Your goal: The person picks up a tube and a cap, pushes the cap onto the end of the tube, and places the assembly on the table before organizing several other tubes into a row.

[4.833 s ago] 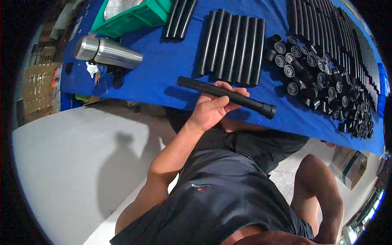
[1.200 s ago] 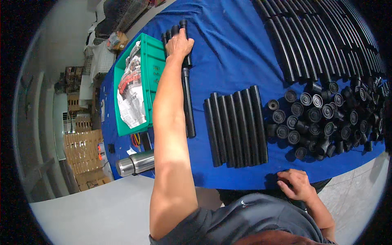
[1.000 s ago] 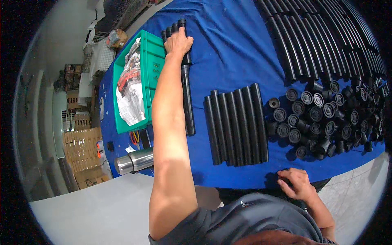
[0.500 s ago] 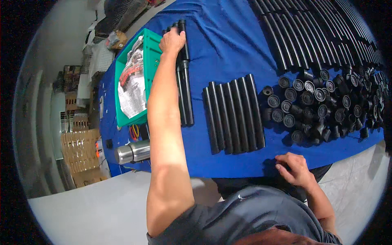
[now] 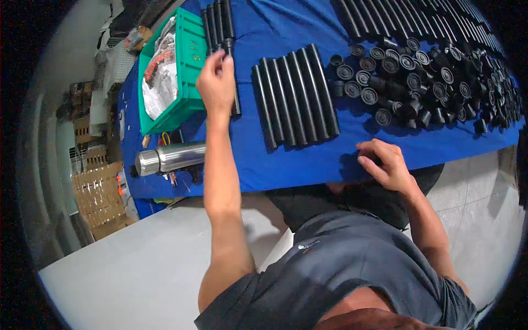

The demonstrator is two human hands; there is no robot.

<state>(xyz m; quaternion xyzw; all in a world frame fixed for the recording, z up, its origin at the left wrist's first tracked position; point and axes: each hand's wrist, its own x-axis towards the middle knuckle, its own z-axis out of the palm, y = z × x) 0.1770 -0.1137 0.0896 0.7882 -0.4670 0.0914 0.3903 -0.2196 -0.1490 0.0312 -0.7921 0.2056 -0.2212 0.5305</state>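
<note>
Up near the far left part of the tabletop (image 5: 308,159), which wears a smooth blue cloth, the left hand (image 5: 216,82) rests its fingers on a long black tube (image 5: 235,93); the fingers curl on its top end, so the grip is on the tube; this tube lies in a small row of about four black tubes (image 5: 217,22), all round, dull and straight, just beside a green plastic bin (image 5: 184,104) with crinkly bags inside; a second row of six thick black tubes (image 5: 294,93) lies side by side near the middle; too many short black caps (image 5: 418,82) to count sit in a heap toward the right edge; the right hand (image 5: 385,162) lies at the near edge with bent fingers, and I cannot tell if its grip holds anything; one shiny metal flask (image 5: 170,157) lies on its side at the near left corner.
</note>
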